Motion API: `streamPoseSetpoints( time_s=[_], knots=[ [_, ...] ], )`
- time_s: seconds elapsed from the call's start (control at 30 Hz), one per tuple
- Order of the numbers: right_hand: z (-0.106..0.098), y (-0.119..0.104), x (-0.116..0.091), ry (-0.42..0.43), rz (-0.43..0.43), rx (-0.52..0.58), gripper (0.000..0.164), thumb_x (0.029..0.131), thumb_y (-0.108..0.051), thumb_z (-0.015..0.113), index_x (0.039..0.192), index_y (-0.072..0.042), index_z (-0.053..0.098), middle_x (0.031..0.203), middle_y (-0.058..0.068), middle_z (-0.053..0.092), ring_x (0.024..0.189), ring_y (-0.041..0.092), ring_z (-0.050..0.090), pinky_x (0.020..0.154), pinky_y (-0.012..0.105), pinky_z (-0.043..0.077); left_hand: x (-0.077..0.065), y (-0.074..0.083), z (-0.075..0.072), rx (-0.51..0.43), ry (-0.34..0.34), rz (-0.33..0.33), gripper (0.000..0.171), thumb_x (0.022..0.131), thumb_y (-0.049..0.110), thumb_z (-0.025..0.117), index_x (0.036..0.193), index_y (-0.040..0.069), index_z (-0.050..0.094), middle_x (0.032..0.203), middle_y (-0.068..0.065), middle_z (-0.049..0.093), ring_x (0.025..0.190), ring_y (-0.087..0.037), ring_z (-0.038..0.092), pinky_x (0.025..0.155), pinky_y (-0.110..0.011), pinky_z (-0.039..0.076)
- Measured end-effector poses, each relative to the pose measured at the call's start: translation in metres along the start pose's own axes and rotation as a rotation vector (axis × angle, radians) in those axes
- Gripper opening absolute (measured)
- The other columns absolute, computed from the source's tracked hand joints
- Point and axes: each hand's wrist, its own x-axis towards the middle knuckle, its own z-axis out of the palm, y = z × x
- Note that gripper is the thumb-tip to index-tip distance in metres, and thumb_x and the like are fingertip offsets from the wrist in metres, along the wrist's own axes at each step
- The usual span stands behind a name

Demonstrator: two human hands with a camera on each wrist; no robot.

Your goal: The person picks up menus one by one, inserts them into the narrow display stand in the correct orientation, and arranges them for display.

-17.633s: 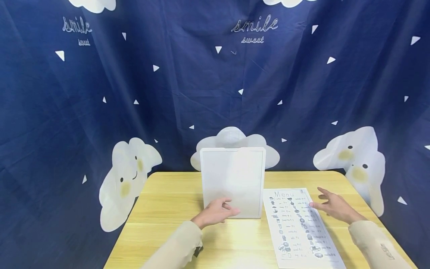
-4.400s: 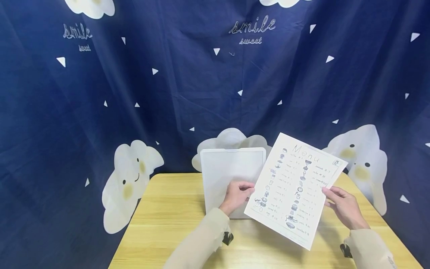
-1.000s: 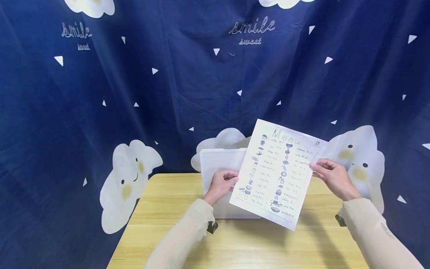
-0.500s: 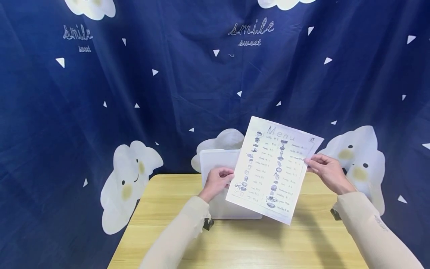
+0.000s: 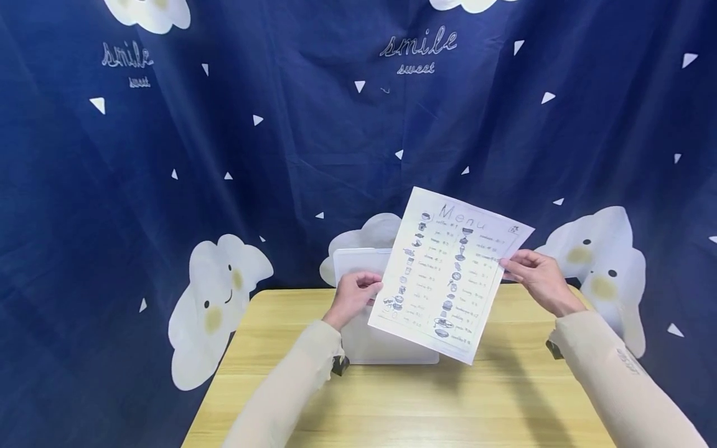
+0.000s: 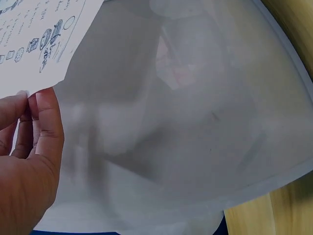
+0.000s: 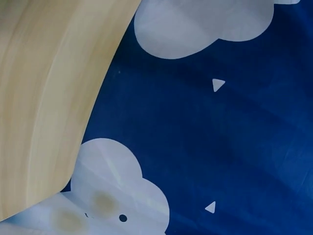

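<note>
The person in front of me holds up a white rectangular paper sheet headed "Menu" [image 5: 442,280], its face covered with two columns of small dark drawings and handwritten lines. The left hand [image 5: 351,298] pinches its left edge near the lower corner, thumb on the near side, and the right hand [image 5: 536,280] pinches the right edge higher up, thumb and fingers pressed on the paper. The sheet hangs clear of the pale yellow wood-grain table [image 5: 403,410], tipped so that its top edge slopes down to the right. Just behind it, a flat white rectangular panel with a raised rim [image 5: 364,342] stands on the table, its upper right part hidden by the paper; whether the two touch, I cannot tell. Both arms wear beige sleeves [image 5: 285,386], the right one with small dark lettering, and a small black block [image 5: 340,366] shows under the left cuff. A soft shadow falls across the table below the right forearm. Past the far edge hangs a dark blue curtain [image 5: 313,143] with white triangles, white clouds [image 5: 198,323] and the word "smile" twice.
</note>
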Motion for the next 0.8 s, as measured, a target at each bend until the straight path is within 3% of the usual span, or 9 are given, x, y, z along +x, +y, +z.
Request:
streamPoseSetpoints(
  time_s=[0.27, 0.57, 0.8],
  knots=[
    [0.011, 0.002, 0.005, -0.015, -0.014, 0.0, 0.02, 0.092, 0.011, 0.064, 0.084, -0.007, 0.069, 0.084, 0.001, 0.073, 0.078, 0.01, 0.071, 0.075, 0.024, 0.058, 0.002, 0.003, -0.01, 0.038, 0.032, 0.001, 0.013, 0.092, 0.003, 0.07, 0.103, -0.003, 0.073, 0.095, -0.012, 0.073, 0.076, -0.014, 0.067, 0.063, -0.029, 0.059],
    [0.016, 0.0, 0.008, -0.024, -0.014, -0.012, 0.016, 0.092, 0.01, 0.064, 0.089, -0.004, 0.07, 0.088, 0.001, 0.074, 0.082, 0.01, 0.071, 0.078, 0.025, 0.058, 0.004, 0.008, -0.016, 0.072, 0.056, 0.028, 0.013, 0.091, 0.002, 0.071, 0.103, -0.003, 0.074, 0.096, -0.014, 0.073, 0.076, -0.015, 0.067, 0.067, -0.037, 0.06],
    [0.019, -0.003, 0.012, -0.005, -0.011, -0.114, 0.013, 0.092, 0.004, 0.067, 0.089, -0.007, 0.072, 0.087, -0.002, 0.074, 0.082, 0.008, 0.071, 0.077, 0.023, 0.057, 0.007, 0.013, -0.021, 0.061, 0.065, 0.027, 0.011, 0.091, 0.001, 0.071, 0.101, -0.004, 0.074, 0.093, -0.014, 0.073, 0.073, -0.014, 0.067, 0.063, -0.031, 0.06]
  ],
)
